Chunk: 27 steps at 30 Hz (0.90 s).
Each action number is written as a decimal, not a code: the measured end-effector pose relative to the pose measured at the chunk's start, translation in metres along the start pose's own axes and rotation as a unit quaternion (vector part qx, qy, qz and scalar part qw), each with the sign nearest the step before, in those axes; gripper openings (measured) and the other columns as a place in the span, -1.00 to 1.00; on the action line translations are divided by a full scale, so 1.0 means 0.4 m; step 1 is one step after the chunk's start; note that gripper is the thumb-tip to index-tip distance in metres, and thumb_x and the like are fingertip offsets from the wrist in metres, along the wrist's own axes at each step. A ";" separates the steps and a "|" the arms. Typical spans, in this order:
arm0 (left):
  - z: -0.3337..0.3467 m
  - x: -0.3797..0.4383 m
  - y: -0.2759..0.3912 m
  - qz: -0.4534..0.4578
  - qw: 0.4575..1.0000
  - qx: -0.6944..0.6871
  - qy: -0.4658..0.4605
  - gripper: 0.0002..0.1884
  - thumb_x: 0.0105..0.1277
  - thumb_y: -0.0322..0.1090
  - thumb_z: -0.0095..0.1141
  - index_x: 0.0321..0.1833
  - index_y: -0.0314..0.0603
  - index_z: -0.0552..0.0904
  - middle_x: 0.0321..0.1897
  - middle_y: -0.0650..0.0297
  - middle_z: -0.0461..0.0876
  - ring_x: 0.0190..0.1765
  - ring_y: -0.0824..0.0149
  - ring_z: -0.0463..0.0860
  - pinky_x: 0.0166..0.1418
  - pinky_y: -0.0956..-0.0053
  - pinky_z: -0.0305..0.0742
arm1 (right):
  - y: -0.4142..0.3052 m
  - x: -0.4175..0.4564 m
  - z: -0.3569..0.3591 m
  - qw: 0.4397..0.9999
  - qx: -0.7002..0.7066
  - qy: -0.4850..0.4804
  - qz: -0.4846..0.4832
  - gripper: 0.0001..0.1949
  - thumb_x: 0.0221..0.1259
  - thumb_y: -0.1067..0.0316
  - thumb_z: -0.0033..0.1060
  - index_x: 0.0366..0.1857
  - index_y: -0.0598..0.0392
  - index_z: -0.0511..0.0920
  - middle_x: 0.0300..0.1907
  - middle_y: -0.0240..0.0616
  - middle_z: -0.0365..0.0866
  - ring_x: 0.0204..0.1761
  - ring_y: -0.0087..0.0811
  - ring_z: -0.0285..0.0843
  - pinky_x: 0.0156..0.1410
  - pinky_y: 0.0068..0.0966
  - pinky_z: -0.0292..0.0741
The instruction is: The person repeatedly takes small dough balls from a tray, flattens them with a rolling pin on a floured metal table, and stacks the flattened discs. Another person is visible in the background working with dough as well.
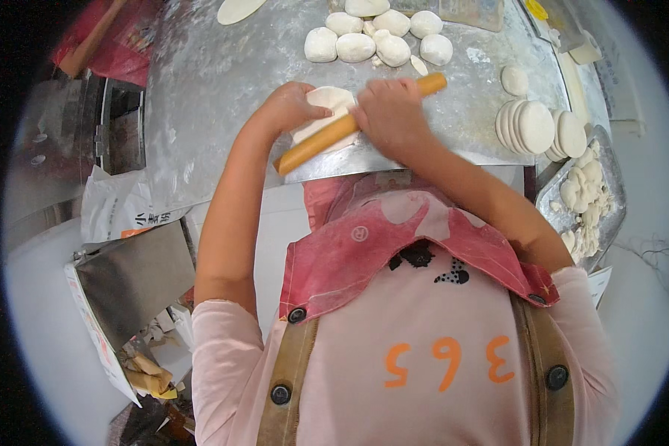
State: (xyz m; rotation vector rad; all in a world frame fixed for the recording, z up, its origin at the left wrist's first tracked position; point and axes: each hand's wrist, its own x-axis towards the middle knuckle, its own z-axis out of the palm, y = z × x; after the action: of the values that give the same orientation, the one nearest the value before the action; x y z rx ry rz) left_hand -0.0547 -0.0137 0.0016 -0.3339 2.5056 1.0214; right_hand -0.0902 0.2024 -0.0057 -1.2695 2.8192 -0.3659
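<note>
My left hand point(295, 107) pinches the far left edge of a flattened dough round point(328, 99) on the metal worktable point(217, 111), its thumb lying over the top. Across that dough runs a wooden rolling pin point(318, 144), slanting from near the table's front edge up to the right. My right hand point(393, 114), slightly blurred, rests on the pin's middle with its fingers curled around it. The pin's left end sticks out past the dough. Part of the dough is hidden beneath the pin.
Several floured dough balls point(355, 48) sit at the back. At right are stacked dough discs point(527, 127), a single dough piece point(514, 81) and a metal tray of dough scraps point(585, 189). Another person's arm point(92, 39) shows at upper left. Below stands an open box point(139, 279) of waste.
</note>
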 end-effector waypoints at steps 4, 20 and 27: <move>0.032 -0.046 -0.005 -0.005 0.992 -0.077 0.104 -0.57 0.14 -0.17 0.40 -0.03 -0.34 0.71 -0.20 -0.01 0.76 -0.19 0.13 0.75 -0.07 0.29 0.61 | 0.038 -0.166 0.023 0.984 0.009 0.146 -0.103 -0.65 0.22 0.00 0.24 -0.10 0.01 0.59 -0.03 -0.24 0.48 0.12 -0.23 0.46 0.41 0.08 0.11; -0.011 -0.001 0.016 -0.012 0.997 0.028 0.075 -0.56 0.17 -0.20 0.35 0.06 -0.32 0.71 -0.14 -0.02 0.77 -0.12 0.12 0.75 0.02 0.28 0.59 | 0.006 0.179 0.036 0.998 0.053 0.009 0.021 -0.70 0.37 0.04 0.11 -0.33 0.05 0.63 -0.31 -0.20 0.64 -0.18 -0.11 0.65 -0.06 -0.20 0.56; 0.001 -0.026 0.010 -0.016 0.996 -0.040 0.079 -0.64 0.13 -0.22 0.38 -0.06 -0.30 0.73 -0.28 0.06 0.77 -0.25 0.20 0.74 -0.09 0.32 0.60 | 0.021 -0.057 0.013 0.997 -0.004 0.048 -0.057 -0.69 0.25 0.04 0.23 -0.07 -0.01 0.60 0.07 -0.25 0.58 0.22 -0.28 0.50 0.43 0.02 0.17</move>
State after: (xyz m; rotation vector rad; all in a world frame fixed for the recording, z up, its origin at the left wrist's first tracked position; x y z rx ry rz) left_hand -0.0469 -0.0099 0.0087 -0.4960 2.5927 1.1258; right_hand -0.0806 0.2236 -0.0143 -1.4573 2.8353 -0.4317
